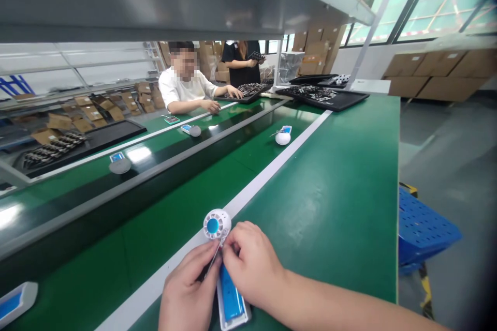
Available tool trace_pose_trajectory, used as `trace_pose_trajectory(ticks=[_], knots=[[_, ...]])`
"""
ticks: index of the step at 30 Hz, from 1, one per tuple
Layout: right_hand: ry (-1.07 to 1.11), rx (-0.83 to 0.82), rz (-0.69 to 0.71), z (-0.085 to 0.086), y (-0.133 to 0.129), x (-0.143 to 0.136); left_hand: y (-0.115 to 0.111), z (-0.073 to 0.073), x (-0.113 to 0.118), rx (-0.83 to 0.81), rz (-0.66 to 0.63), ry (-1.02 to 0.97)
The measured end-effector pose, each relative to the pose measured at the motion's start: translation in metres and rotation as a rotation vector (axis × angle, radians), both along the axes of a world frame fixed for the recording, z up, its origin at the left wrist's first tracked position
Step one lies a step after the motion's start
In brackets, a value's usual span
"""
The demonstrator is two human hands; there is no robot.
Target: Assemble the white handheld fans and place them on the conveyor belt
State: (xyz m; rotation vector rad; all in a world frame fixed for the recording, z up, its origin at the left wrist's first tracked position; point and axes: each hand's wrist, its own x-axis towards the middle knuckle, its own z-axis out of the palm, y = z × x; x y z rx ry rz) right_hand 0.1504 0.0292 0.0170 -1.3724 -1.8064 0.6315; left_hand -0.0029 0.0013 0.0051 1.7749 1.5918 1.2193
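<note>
A white device (229,223) with a round, vented head and a blue centre lies at the table's near edge, its handle with a blue panel pointing toward me. My left hand (190,284) is closed on a thin metallic piece (212,262) beside the neck of the device. From the right, my right hand (252,264) pinches at the neck, just below the round head. Its fingertips hide whatever small part is between them.
Similar white and blue devices lie on the green belt, one (283,137) ahead and one (18,304) at the lower left. Black trays (349,99) with small parts stand farther back. Across the line sits a person in white (171,88); a blue basket (425,227) is at right.
</note>
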Motion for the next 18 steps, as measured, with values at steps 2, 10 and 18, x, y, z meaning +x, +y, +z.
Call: trace_pose_trajectory(ticks=[2,10,18], knots=[[-0.035,0.048,0.016,0.000,-0.001,-0.002,-0.001,-0.001,-0.002,0.014,0.005,0.015],[-0.070,0.054,0.017,-0.001,-0.006,-0.003,0.000,0.005,-0.004,-0.027,0.013,0.013],[-0.016,0.071,0.048,-0.002,-0.005,0.001,0.001,0.013,0.000,-0.096,0.027,-0.052]])
